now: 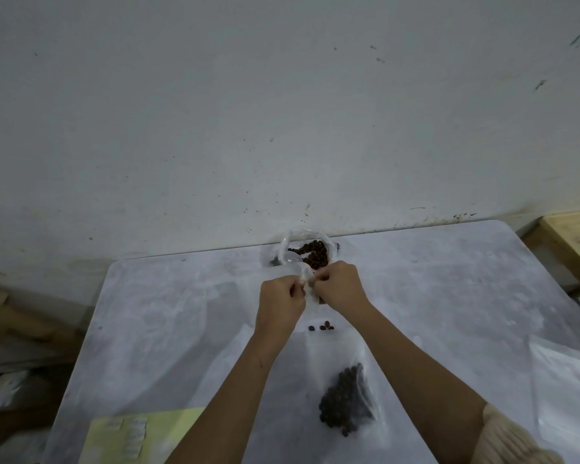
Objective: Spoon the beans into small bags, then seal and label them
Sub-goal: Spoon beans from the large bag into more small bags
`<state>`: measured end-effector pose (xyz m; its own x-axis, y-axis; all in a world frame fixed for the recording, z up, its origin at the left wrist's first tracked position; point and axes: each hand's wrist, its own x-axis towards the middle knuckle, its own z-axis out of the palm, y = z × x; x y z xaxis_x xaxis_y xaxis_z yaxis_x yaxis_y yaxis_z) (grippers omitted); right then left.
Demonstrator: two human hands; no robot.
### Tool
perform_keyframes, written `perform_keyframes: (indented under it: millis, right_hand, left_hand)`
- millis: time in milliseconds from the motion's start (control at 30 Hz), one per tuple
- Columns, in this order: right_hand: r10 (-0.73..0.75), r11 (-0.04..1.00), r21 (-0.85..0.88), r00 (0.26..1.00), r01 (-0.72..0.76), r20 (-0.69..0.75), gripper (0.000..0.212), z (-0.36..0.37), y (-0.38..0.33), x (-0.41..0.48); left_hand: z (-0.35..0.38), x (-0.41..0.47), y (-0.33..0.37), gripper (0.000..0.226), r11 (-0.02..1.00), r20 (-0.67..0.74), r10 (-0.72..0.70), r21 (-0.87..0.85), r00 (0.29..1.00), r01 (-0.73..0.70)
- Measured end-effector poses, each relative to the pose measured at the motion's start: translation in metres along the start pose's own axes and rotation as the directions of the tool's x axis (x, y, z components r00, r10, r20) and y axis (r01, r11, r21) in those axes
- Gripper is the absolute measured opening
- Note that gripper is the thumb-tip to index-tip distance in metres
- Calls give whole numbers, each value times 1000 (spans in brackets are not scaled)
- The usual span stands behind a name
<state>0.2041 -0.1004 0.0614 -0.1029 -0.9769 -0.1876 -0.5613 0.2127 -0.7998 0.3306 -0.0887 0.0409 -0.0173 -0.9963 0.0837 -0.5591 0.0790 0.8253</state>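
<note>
Small bag [310,300] pinched mid-frame between left hand [282,304] and right hand [340,286]; seemed mid-seal, needed pressing shut, then labelling.

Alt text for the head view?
The left hand and right hand pinch the top of a small clear bag over a white table. An open bag of dark beans sits at the far edge; a filled bag, three loose beans and a label sheet lie nearer.

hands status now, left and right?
Left hand: closed, fingers pinching the small bag.
Right hand: closed, pinching the same small bag.
</note>
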Motion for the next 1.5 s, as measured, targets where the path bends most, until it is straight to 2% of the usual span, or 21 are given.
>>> perform_keyframes:
  millis: [100,200,300,400,533,633,767,867,1000,1100,1200,1267,1367,1500]
  right_hand:
    - [-2,997,77,997,-4,74,35,-10,3,-4]
    - [-8,983,183,992,-15,125,22,-15,7,-7]
    - [-7,962,272,991,-30,132,19,-20,8,-8]
    - [-2,932,360,991,-46,134,22,-28,7,-9]
    - [26,881,466,990,-89,140,20,-40,9,-8]
    - [26,855,508,988,-100,151,20,-45,13,-10]
    - [44,855,508,991,-103,129,22,-44,16,-13]
    - [100,866,488,994,-112,50,26,-40,17,-11]
    - [117,883,464,989,-61,-93,29,-36,15,-9]
    - [107,880,474,974,1,-201,34,-36,6,-9]
    - [45,899,433,967,70,-249,19,-36,-4,-11]
    - [9,934,347,964,87,-265,18,-33,-5,-9]
    - [22,961,269,952,64,-306,17,-28,-2,-6]
    - [60,981,192,930,12,-362,16,-25,3,-2]
  left_hand:
    - [-4,-1,-1,22,997,39,0,-83,999,4]
    - [-13,-2,3,13,986,102,39,-166,994,-22]
    - [-17,-1,1,9,967,130,15,-253,991,19]
    - [-18,0,-10,16,974,88,-39,-219,995,57]
    - [-23,3,-31,35,987,-46,-124,-105,991,119]
    - [-29,3,-34,44,966,-61,-215,-162,975,203]
    - [-34,7,-30,32,927,-142,-282,-297,949,230]
    - [-38,9,-28,21,901,-209,-307,-379,929,213]
    - [-45,16,-23,16,873,-223,-336,-438,915,214]
    - [-53,21,-13,13,859,-187,-307,-477,933,187]
    - [-61,24,2,7,894,-150,-237,-420,960,156]
    - [-64,27,8,9,905,-84,-223,-389,971,174]
    - [-68,31,8,15,900,34,-250,-361,968,245]
    - [-72,28,7,20,880,63,-248,-402,967,252]
